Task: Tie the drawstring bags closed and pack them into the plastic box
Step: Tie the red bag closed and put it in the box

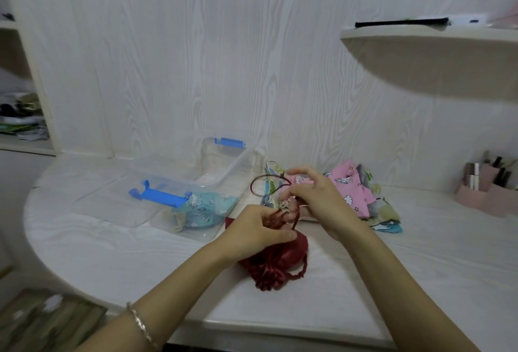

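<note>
Dark red satin drawstring bag (280,262) sits on the white surface (140,253) near me, just right of the clear plastic box (157,168). Fingers of my left hand (258,231) pinch its gathered neck, right hand (322,197) pinches the thin red cord (252,185). Looks light, floppy, slippery, so I'd hold cord, not cloth.

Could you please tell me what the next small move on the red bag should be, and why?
Probably draw the loop tight. The right hand holds the dark red cord, which forms an open loop, while the left hand pinches its strands close to the red bag. So the knot looks unfinished, and the bag cannot go into the plastic box yet.
</note>
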A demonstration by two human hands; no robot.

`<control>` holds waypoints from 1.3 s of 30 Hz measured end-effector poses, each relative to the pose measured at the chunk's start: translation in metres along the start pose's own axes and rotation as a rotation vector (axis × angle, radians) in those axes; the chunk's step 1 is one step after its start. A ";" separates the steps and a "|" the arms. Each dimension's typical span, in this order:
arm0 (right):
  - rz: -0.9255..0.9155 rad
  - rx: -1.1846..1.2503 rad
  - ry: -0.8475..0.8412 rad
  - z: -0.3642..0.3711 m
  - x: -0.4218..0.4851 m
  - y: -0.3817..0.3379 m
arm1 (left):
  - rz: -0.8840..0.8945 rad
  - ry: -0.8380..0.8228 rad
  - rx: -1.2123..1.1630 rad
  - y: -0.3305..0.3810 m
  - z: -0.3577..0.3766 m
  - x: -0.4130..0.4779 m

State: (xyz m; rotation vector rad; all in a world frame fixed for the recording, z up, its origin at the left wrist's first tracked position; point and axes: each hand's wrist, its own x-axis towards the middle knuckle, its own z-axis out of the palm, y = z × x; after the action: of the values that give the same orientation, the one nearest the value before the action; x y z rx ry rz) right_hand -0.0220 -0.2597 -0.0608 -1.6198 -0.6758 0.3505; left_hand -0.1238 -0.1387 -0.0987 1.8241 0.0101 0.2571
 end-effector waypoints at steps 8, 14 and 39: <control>-0.069 -0.662 0.073 -0.022 0.001 0.015 | -0.036 0.125 -0.064 0.004 -0.005 0.005; -0.010 -1.053 -0.197 -0.030 -0.016 0.034 | -0.086 0.195 -0.181 -0.002 -0.001 0.011; -0.237 -0.845 -0.361 -0.002 -0.059 0.060 | -0.159 0.176 -0.450 0.005 -0.003 0.015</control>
State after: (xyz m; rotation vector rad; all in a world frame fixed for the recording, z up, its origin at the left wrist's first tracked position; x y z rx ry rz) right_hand -0.0538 -0.2996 -0.1278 -2.2562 -1.4088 0.1851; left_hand -0.1100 -0.1350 -0.0906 1.3416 0.2042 0.2816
